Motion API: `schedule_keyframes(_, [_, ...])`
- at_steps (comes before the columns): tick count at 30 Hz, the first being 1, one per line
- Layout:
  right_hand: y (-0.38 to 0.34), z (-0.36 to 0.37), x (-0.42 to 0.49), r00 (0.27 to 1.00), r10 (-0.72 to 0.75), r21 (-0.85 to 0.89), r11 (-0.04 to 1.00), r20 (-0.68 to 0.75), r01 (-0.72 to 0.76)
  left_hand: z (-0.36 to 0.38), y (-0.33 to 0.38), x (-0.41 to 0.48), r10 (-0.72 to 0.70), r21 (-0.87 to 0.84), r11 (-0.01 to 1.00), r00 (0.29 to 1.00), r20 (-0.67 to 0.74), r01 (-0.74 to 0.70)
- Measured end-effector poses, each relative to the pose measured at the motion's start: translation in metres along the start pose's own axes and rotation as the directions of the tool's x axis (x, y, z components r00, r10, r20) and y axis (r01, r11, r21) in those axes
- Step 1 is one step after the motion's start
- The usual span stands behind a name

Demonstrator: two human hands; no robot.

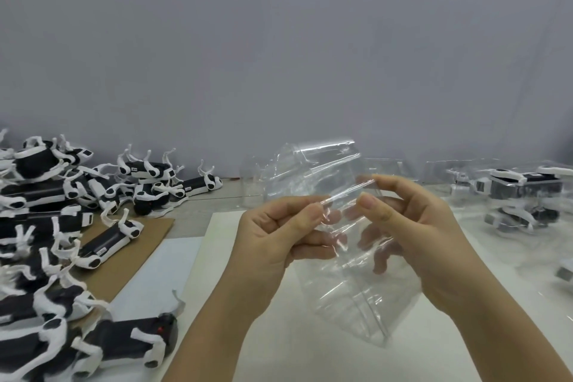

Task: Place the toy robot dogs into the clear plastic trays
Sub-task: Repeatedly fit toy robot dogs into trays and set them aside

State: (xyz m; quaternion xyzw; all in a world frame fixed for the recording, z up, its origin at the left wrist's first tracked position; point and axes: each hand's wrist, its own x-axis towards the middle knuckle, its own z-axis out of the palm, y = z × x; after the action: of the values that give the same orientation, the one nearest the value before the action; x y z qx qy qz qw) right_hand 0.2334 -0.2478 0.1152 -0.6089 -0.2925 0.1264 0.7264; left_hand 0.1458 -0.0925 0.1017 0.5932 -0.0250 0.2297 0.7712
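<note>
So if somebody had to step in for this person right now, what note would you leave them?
Left hand: pinches the rim of an empty clear plastic tray, held up above the white sheet.
Right hand: pinches the same rim, beside the left.
Unpacked toy robot dogs: piled on the table to the left, some on brown cardboard.
Done: a few packed trays with dogs in them lie on the right.
Left: put a dog into the held tray, then work through the pile.
</note>
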Motion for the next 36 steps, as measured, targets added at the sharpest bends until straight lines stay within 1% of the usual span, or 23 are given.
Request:
schedule_keyframes(4, [-0.001,0.004,0.000,0.998,-0.038,-0.022,0.999,-0.059,0.037,0.006,0.000,-0.002,0.061,0.099,0.994,0.984,-0.168,-0.045])
schedule_keyframes(6, [-0.002,0.004,0.000,0.989,-0.094,-0.036,0.995,-0.114,0.091,0.008,0.002,-0.002,0.094,0.102,0.992,0.977,-0.191,-0.075])
schedule_keyframes(8, [-0.006,0.001,-0.002,0.968,-0.179,-0.077,0.983,-0.173,0.168,0.009,0.004,-0.002,0.138,0.127,0.985,0.976,-0.170,-0.117])
schedule_keyframes(11, [-0.013,-0.001,-0.007,0.915,-0.309,-0.120,0.950,-0.260,0.287,0.012,0.003,-0.002,0.181,0.131,0.978,0.970,-0.164,-0.160])
schedule_keyframes(15, [-0.030,-0.014,-0.012,0.793,-0.405,-0.078,0.905,-0.456,0.417,0.010,0.007,-0.001,0.252,0.127,0.965,0.939,-0.235,-0.228])
schedule_keyframes(16, [-0.036,-0.020,-0.016,0.776,-0.418,-0.093,0.899,-0.472,0.428,0.005,0.010,0.001,0.268,0.105,0.963,0.924,-0.272,-0.248])
schedule_keyframes(17, [-0.042,-0.026,-0.022,0.782,-0.428,-0.136,0.900,-0.453,0.414,-0.001,0.014,0.003,0.276,0.071,0.961,0.910,-0.310,-0.267])
schedule_keyframes(19, [-0.043,-0.039,-0.036,0.826,-0.446,-0.306,0.885,-0.346,0.350,-0.017,0.023,0.006,0.269,-0.005,0.956,0.884,-0.382,-0.293])
schedule_keyframes(20, [-0.037,-0.046,-0.042,0.848,-0.460,-0.417,0.846,-0.262,0.331,-0.025,0.027,0.007,0.259,-0.042,0.952,0.873,-0.414,-0.303])
schedule_keyframes(21, [-0.029,-0.050,-0.050,0.862,-0.485,-0.559,0.760,-0.148,0.331,-0.033,0.031,0.009,0.251,-0.075,0.946,0.860,-0.445,-0.316])
schedule_keyframes(23, [-0.004,-0.054,-0.061,0.873,-0.471,-0.784,0.491,0.129,0.381,-0.045,0.035,0.012,0.248,-0.121,0.930,0.836,-0.490,-0.346])
schedule_keyframes(24, [0.013,-0.054,-0.065,0.861,-0.438,-0.829,0.357,0.258,0.430,-0.047,0.035,0.015,0.244,-0.143,0.923,0.828,-0.505,-0.359])
schedule_keyframes(26, [0.040,-0.055,-0.069,0.822,-0.274,-0.836,0.100,0.499,0.540,-0.047,0.030,0.024,0.211,-0.218,0.905,0.829,-0.517,-0.366])
schedule_keyframes(27, [0.046,-0.052,-0.068,0.818,-0.181,-0.831,0.012,0.546,0.556,-0.045,0.024,0.030,0.182,-0.271,0.892,0.838,-0.515,-0.361])
schedule_keyframes(28, [0.046,-0.049,-0.064,0.818,-0.149,-0.828,-0.013,0.556,0.560,-0.042,0.017,0.035,0.151,-0.324,0.880,0.850,-0.505,-0.349])
schedule_keyframes(29, [0.043,-0.045,-0.057,0.835,-0.176,-0.843,0.049,0.521,0.536,-0.039,0.010,0.041,0.120,-0.372,0.867,0.864,-0.489,-0.332])
schedule_keyframes(30, [0.041,-0.041,-0.048,0.847,-0.271,-0.840,0.182,0.456,0.511,-0.035,0.003,0.047,0.087,-0.419,0.854,0.878,-0.470,-0.309])
schedule_keyframes(31, [0.036,-0.037,-0.036,0.882,-0.344,-0.805,0.390,0.322,0.447,-0.030,-0.005,0.053,0.055,-0.462,0.840,0.893,-0.447,-0.284])
schedule_keyframes(32, [0.031,-0.032,-0.021,0.927,-0.343,-0.723,0.601,0.152,0.341,-0.025,-0.012,0.059,0.026,-0.496,0.829,0.905,-0.425,-0.257])
schedule_keyframes(33, [0.027,-0.025,-0.003,0.956,-0.293,-0.612,0.750,0.028,0.248,-0.020,-0.020,0.064,0.002,-0.516,0.825,0.914,-0.405,-0.230])
schedule_keyframes(34, [0.024,-0.019,0.015,0.972,-0.232,-0.525,0.830,-0.019,0.188,-0.014,-0.028,0.069,-0.022,-0.523,0.829,0.923,-0.384,-0.198])
schedule_keyframes(35, [0.023,-0.013,0.034,0.978,-0.208,-0.462,0.871,-0.032,0.170,-0.009,-0.036,0.072,-0.057,-0.516,0.844,0.930,-0.363,-0.150])
schedule_keyframes(36, [0.022,-0.007,0.051,0.976,-0.214,-0.435,0.882,-0.029,0.180,-0.006,-0.043,0.074,-0.106,-0.494,0.865,0.935,-0.340,-0.082])
